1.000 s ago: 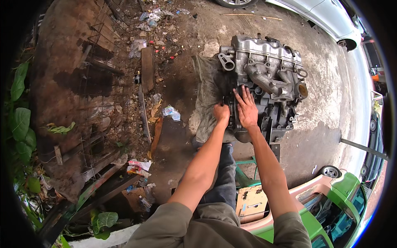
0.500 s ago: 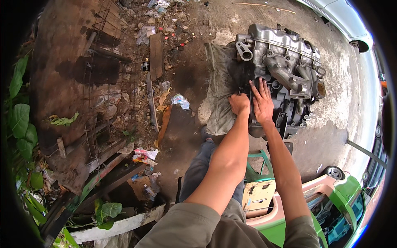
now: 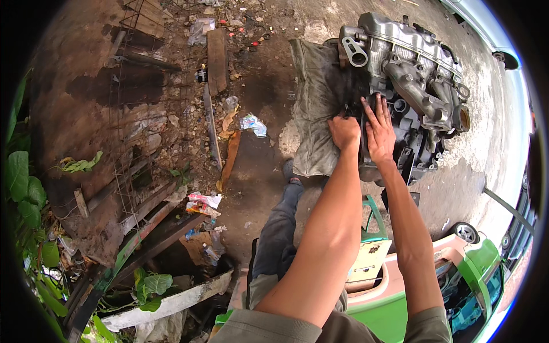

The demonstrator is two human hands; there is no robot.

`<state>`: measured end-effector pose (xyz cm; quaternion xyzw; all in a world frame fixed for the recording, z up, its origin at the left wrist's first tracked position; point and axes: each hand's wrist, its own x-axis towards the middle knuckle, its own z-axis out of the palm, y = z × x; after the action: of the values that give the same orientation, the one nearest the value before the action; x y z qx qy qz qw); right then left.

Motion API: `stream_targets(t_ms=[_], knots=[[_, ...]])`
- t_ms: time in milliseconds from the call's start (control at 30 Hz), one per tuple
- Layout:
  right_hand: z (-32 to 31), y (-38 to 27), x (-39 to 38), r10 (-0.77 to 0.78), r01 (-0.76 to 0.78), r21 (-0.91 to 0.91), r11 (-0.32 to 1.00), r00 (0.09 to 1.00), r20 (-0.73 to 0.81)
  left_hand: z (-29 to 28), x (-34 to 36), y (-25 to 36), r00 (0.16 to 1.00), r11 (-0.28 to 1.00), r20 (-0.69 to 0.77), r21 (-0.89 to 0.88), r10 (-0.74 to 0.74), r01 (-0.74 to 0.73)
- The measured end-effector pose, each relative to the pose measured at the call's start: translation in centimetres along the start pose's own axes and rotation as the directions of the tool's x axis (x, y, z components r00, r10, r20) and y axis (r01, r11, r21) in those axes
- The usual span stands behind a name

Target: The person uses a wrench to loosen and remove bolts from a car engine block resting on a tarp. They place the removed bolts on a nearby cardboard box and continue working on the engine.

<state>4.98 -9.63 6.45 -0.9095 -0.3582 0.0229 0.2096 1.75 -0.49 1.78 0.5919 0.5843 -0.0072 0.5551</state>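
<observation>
A grey metal car engine point(image 3: 413, 63) rests on the ground ahead and to the right, its curved manifold pipes point(image 3: 413, 90) facing right. At its near left side my left hand point(image 3: 345, 132) is closed in a fist, and what its fingers grip is hidden. My right hand point(image 3: 380, 134) lies just right of it, flat, fingers stretched out and pressed on the engine's dark near end. A worn grey-green cloth point(image 3: 313, 108) spreads under and left of the engine, darkly stained beside it.
Wooden planks point(image 3: 217, 63), wire mesh and plastic litter point(image 3: 253, 125) cover the ground at left. A green stool point(image 3: 374, 220) stands behind my forearms, near a yellowish box point(image 3: 366, 263). A green vehicle point(image 3: 486, 268) is at lower right and a pale car point(image 3: 486, 26) at upper right.
My view has shifted, so the engine and both hands appear farther right and the engine slightly higher. Both hands keep nearly the same place on the engine.
</observation>
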Motion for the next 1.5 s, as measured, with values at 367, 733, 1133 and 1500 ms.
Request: stream_targets(t_ms=[367,733,1133,1500], knots=[[-0.1,-0.4,0.3,0.008,-0.008,-0.004,1.000,1.000,0.003,-2.5,1.9,0.2,0.973,0.995,0.231,0.101,-0.003,-0.021],[0.0,-0.5,0.4,0.006,-0.006,-0.011,1.000,1.000,0.007,-2.9,2.1,0.9,0.964,0.951,0.248,0.263,0.097,-0.163],[-0.1,-0.8,0.7,0.007,-0.007,0.013,1.000,0.999,0.037,-4.1,2.2,-0.1,0.915,0.934,0.351,0.215,0.200,-0.286],[0.1,-0.9,0.8,0.012,-0.011,-0.027,1.000,0.999,0.035,-3.8,4.3,-1.7,0.876,0.954,0.426,0.088,0.224,-0.287]])
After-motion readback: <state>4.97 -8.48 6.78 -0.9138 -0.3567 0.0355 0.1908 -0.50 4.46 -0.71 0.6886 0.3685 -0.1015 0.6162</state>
